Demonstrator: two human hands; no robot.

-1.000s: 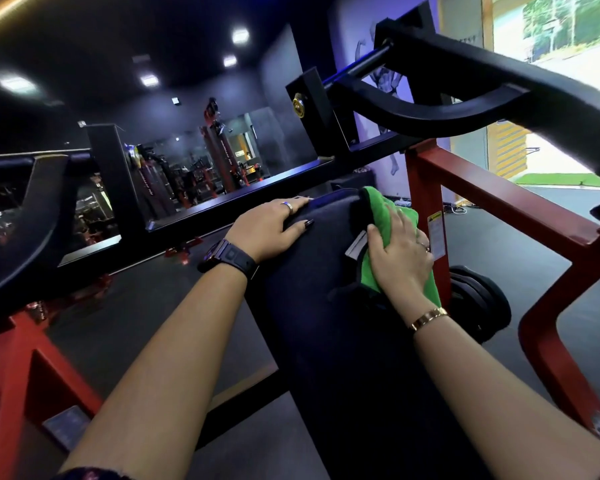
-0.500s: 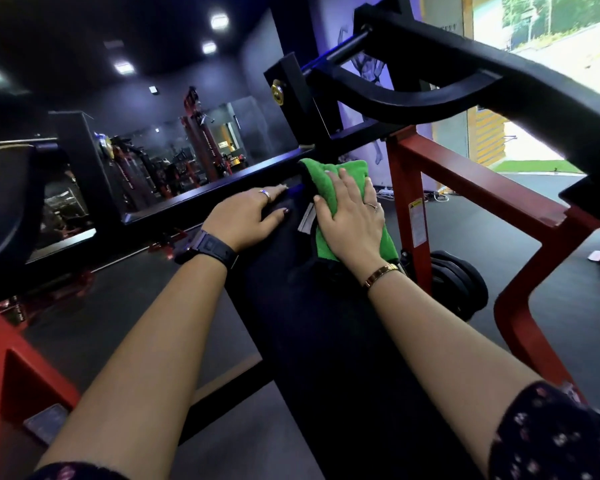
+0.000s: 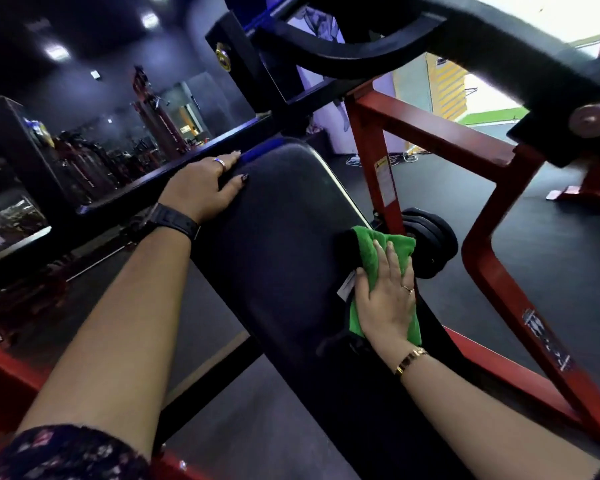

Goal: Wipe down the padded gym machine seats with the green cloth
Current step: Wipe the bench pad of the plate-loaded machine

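Green cloth [image 3: 371, 247] looks soft, light and floppy, best pressed flat; right hand [image 3: 387, 303] holds it down open-palmed on the padded seat [image 3: 284, 237], left hand [image 3: 201, 192] resting flat.

close head view, forward and down

No legible txt: warning label [image 3: 383, 181] on red upright [image 3: 369, 133] & yellow badge [image 3: 222, 60] on blk plate [image 3: 238, 32], both too blurred

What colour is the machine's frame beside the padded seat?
Red; the frame shows best in the head view.
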